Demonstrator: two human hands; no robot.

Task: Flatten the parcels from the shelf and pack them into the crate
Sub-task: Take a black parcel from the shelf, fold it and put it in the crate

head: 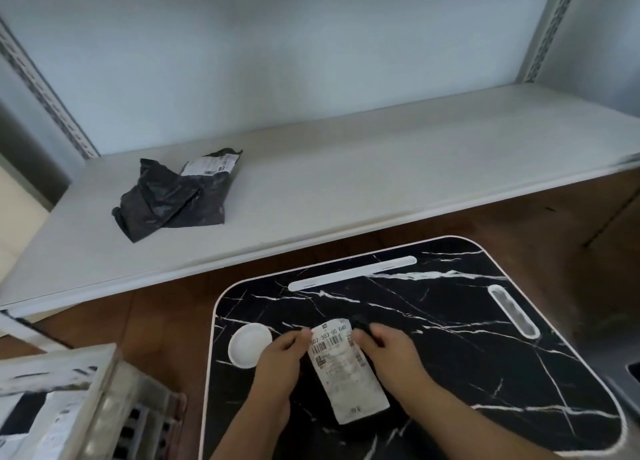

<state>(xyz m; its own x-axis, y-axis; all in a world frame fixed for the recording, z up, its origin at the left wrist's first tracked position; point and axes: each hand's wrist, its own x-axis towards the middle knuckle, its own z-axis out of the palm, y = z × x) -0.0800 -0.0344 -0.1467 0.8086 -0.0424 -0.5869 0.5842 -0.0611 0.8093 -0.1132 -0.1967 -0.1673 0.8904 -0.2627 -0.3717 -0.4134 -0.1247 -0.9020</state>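
A black parcel with a white shipping label [346, 369] lies on the black marble-patterned table [467, 338]. My left hand [277, 366] pinches its left edge and my right hand [391, 352] grips its upper right edge, both pressing it to the tabletop. The parcel's black bag blends into the dark table, so its outline is hard to see. A crumpled black parcel [176, 196] with a label lies on the white shelf [346, 196] at the left. The light slatted crate [86, 397] stands at the lower left, with labelled parcels inside.
A white round recess [249, 344] sits in the tabletop left of my hands. A white slot [353, 272] runs along the table's far edge and an oval slot [514, 310] at the right. Brown floor [156, 321] shows between shelf, table and crate.
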